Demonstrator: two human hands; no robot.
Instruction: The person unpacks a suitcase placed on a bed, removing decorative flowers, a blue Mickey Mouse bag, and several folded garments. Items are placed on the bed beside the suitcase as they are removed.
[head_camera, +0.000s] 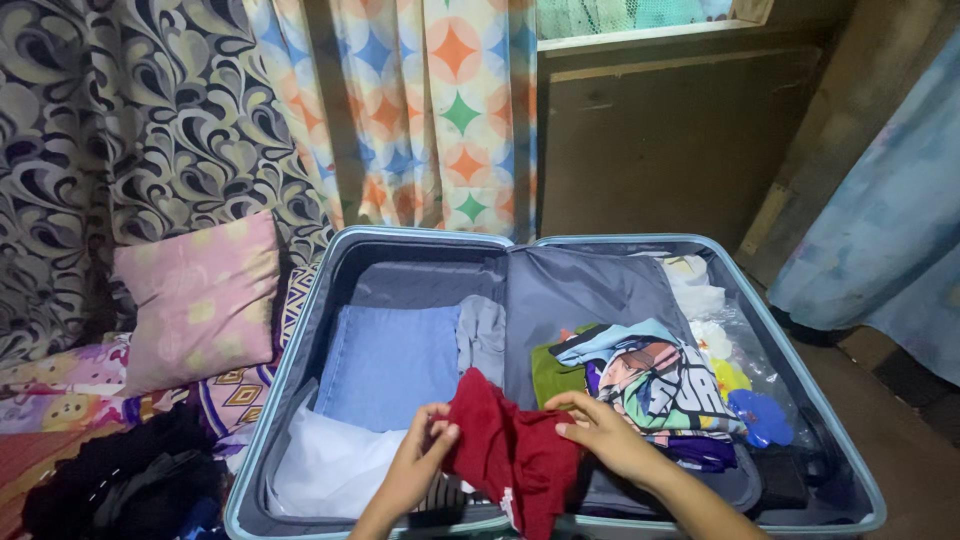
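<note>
**Red cloth held over the open suitcase**

We see both hands at the lower middle of the frame, gripping a red cloth (512, 448) between them. The left hand (420, 462) pinches its left edge with curled fingers; the right hand (605, 432) lies closed over its upper right edge. The cloth hangs bunched over the near rim and centre hinge of a pale blue suitcase (300, 330), which lies open and fills the middle of the frame.

In the suitcase's left half lie folded blue jeans (388, 362), with a white garment (325, 460) below them, just beside the left hand. A grey cloth (483, 338) lies at the hinge. In the right half, a printed shirt (655, 378) sits near the right hand, with a blue round item (758, 415) to its right.

At the left of the frame a pink pillow (197, 300) leans against a patterned curtain (150, 110).
</note>
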